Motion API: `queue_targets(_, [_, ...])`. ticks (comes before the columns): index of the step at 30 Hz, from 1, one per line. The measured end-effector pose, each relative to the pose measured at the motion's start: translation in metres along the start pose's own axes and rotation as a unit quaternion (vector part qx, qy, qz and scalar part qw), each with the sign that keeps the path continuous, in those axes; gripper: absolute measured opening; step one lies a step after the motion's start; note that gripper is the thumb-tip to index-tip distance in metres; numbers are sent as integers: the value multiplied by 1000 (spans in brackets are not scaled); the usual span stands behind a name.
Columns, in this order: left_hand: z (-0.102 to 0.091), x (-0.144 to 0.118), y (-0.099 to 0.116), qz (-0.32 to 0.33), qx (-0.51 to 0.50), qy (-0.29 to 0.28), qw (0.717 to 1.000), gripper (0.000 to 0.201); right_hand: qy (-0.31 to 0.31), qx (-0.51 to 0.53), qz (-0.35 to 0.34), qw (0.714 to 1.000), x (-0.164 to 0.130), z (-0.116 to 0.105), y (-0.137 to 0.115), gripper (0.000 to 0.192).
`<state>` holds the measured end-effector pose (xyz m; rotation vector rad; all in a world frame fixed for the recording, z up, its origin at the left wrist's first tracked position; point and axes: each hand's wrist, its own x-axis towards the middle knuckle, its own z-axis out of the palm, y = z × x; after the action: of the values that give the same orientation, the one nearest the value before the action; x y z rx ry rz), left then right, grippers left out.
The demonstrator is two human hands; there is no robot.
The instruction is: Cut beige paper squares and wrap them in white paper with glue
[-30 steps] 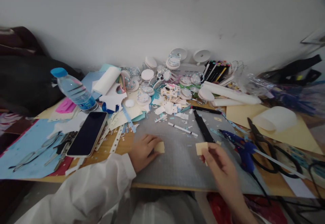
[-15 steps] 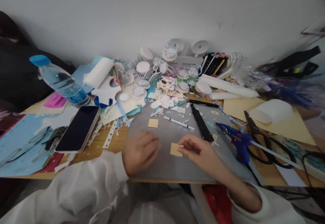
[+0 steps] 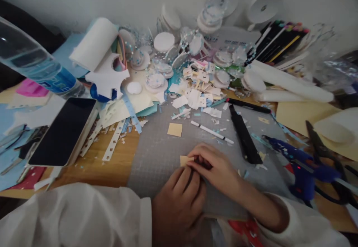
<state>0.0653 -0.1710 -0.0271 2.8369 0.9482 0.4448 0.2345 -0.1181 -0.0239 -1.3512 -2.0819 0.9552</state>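
Observation:
A small tan paper square (image 3: 184, 160) is pinched between the thumb and fingertips of my right hand (image 3: 216, 166), just above the grey cutting mat (image 3: 151, 153). My left hand (image 3: 179, 198) is closed, its fingers curled up against the near side of the right thumb and the paper. Its fingertips are hidden, so what they grip, if anything, cannot be seen. Beyond both hands, a second tan paper piece (image 3: 175, 129) lies flat on the mat. To its right rests a thin white pen (image 3: 212, 132).
A black cutter-like tool (image 3: 244, 138), a blue glue gun (image 3: 304, 168) and black scissors (image 3: 321, 146) lie on the right. At left are a phone (image 3: 64, 131) and a water bottle (image 3: 41, 68). Paper cut-outs (image 3: 195, 94) and white discs (image 3: 164, 41) crowd the back.
My left hand has moved right and closed in beside my right hand at the held paper square. The camera view has moved closer to the desk. My right hand keeps its pinch.

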Motion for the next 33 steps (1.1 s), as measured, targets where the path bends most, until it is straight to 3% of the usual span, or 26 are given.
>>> queue_targets(6, [6,0,3,-8,29,30,999,44,21,-19,-41,999,-3,-1,-1,10])
queue_targets(12, [13,-2,7,-22,62,49,997,31,106,-63,-87,989,-7,-18,-8,12])
queue_targets(16, [14,-2,7,-21,83,62,994,28,56,-133,-177,974,-7,-25,-7,12])
queue_targets(20, [12,2,10,-34,91,66,993,27,2,-212,-219,952,-9,-21,-4,19])
queue_targets(33, [3,7,11,-42,116,50,991,28,-32,-235,-215,948,-10,-15,2,29])
